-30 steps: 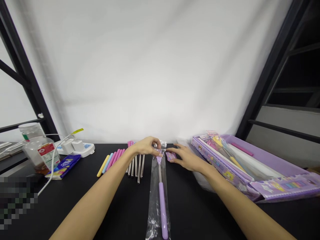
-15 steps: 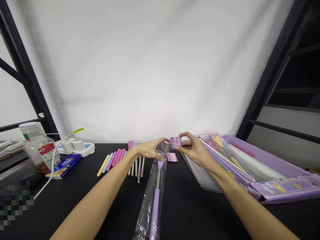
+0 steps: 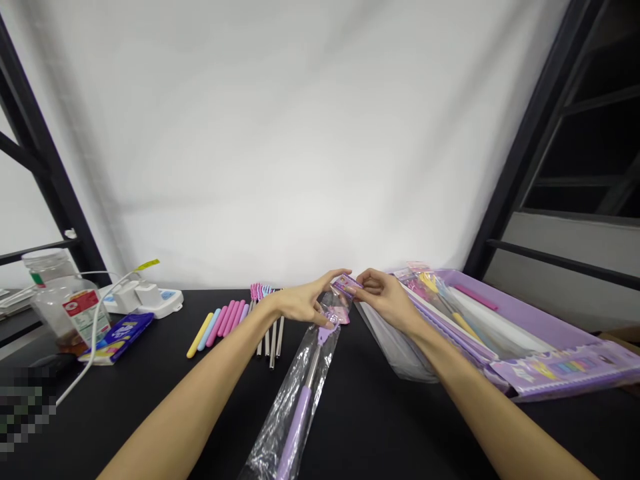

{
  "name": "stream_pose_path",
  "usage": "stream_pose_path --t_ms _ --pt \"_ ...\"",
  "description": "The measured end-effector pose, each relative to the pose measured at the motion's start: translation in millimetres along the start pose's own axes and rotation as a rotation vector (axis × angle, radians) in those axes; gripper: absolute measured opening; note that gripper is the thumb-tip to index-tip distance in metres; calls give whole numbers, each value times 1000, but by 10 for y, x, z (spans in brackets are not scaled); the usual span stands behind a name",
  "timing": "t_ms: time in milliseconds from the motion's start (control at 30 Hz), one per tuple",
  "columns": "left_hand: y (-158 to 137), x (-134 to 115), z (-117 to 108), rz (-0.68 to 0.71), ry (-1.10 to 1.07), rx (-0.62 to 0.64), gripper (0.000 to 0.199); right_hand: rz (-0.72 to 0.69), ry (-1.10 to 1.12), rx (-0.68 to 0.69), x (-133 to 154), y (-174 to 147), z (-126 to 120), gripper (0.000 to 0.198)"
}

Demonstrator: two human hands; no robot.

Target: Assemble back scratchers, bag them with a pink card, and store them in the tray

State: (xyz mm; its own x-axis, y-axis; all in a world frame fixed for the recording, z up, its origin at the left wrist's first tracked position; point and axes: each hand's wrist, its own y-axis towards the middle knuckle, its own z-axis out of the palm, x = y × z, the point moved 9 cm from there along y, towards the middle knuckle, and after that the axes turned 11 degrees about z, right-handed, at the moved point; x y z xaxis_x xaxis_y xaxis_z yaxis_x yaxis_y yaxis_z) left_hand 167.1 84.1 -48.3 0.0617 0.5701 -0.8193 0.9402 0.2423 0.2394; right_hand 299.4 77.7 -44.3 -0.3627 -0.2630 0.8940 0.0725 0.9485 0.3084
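A clear plastic bag (image 3: 273,427) lies lengthwise in front of me, with a back scratcher (image 3: 301,417) inside: purple handle, metal rod and purple head. My left hand (image 3: 303,303) grips the bag around its far, open end, thumb by the scratcher's head and fingers at the upper edge. Between the thumb and fingers of my right hand (image 3: 383,297) is a small purple printed card (image 3: 345,285), held at the bag's mouth. A pink card (image 3: 341,315) shows just below it; whether it is inside the bag I cannot tell.
Left of my hands lie several coloured handles (image 3: 215,327) and metal rods with pink and blue heads (image 3: 263,291). On the right are flat plastic bags (image 3: 400,347) and a purple display box (image 3: 505,313). Far left: a jar (image 3: 53,300), power strip (image 3: 167,303) and blue packet (image 3: 125,337).
The printed card has moved slightly left and tilted over the bag's mouth, with my right hand following. The bag's near end has swung left, the scratcher now slanting more.
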Motion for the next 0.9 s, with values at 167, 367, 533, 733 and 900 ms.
stream_pose_path --t_ms 167,367,533,733,900 --pt "-19 -3 -32 -24 16 -29 112 67 82 9 -30 6 -7 38" --pt "-10 -1 -56 -49 -2 -76 118 77 169 69 7 -21 30 55" --pt "-8 -17 -68 -34 9 -92 116 181 222 86 -74 -11 82 41" --pt "-15 6 -48 -51 -7 -68 121 138 252 27 -114 1 61 36" --pt "-32 43 -129 -71 27 -118 118 170 318 88 -71 -44 122 36"
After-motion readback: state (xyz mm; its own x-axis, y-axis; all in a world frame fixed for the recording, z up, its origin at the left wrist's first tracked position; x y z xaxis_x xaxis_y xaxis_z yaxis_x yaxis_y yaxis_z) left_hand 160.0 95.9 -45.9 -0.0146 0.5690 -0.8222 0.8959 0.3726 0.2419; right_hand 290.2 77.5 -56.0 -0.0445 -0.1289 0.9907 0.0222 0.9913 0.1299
